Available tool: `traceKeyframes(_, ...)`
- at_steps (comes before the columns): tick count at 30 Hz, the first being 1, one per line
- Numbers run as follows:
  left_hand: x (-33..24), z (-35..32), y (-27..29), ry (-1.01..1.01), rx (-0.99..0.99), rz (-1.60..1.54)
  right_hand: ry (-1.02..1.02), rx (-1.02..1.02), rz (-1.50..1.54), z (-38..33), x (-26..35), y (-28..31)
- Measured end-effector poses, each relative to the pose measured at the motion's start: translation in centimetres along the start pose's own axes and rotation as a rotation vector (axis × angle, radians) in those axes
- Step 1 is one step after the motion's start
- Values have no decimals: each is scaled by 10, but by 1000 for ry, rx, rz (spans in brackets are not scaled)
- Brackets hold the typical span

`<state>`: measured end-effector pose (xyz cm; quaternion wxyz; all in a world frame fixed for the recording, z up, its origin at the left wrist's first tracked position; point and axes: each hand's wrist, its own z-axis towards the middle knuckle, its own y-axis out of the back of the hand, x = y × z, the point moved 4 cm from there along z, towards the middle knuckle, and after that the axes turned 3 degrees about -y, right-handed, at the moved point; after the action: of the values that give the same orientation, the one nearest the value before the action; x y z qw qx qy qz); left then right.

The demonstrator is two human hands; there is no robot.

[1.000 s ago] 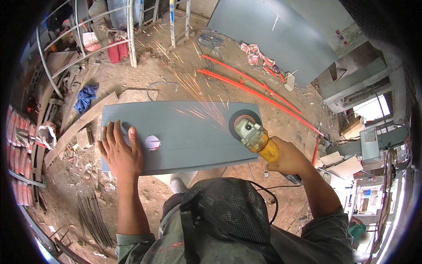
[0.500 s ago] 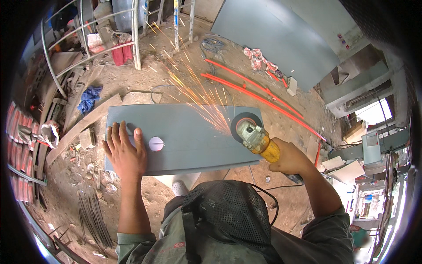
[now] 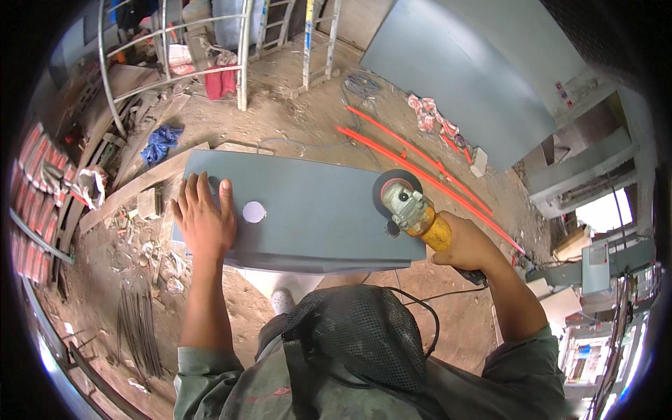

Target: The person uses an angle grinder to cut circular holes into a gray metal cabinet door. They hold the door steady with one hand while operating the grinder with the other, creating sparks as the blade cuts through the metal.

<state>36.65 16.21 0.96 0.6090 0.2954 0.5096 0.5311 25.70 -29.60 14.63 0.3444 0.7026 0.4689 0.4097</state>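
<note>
A grey-blue flat panel (image 3: 308,203) lies crosswise in front of me. Near its left end is a round hole (image 3: 255,212) that shows something pale below. My left hand (image 3: 206,220) rests flat on that end, fingers stretched and slightly apart, thumb pointing toward the far edge. My right hand (image 3: 458,241) is wrapped round the yellow body of an angle grinder (image 3: 420,215). The grinder's dark disc (image 3: 387,183) is over the panel's right end, and no sparks show. Close beside the grinder head, a small dark round spot (image 3: 393,229) marks the panel; whether it is a hole I cannot tell.
Beyond the panel, red-orange bars (image 3: 420,168) lie on the dirt floor near a coiled cable (image 3: 361,85). A large grey sheet (image 3: 462,77) leans at the back. Scaffold frames (image 3: 243,56) stand at the far left, and a blue plastic bag (image 3: 161,143) lies nearer.
Sparks that flew from the disc toward the far left are gone. The grinder is lifted slightly off its earlier spot, uncovering the dark round mark. My left hand stays on the panel.
</note>
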Motion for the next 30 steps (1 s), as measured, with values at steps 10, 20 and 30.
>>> traceKeyframes(10, -5, 2, -6, 90, 2, 57, 101, 74, -56, 15, -23, 5)
traceKeyframes(20, -11, 2, -2, 117, -2, 45, 116, 104, -119, 19, -23, 7)
traceKeyframes(30, -7, 3, -6, 100, -69, 70, 143, 112, -124, 21, -16, 9)
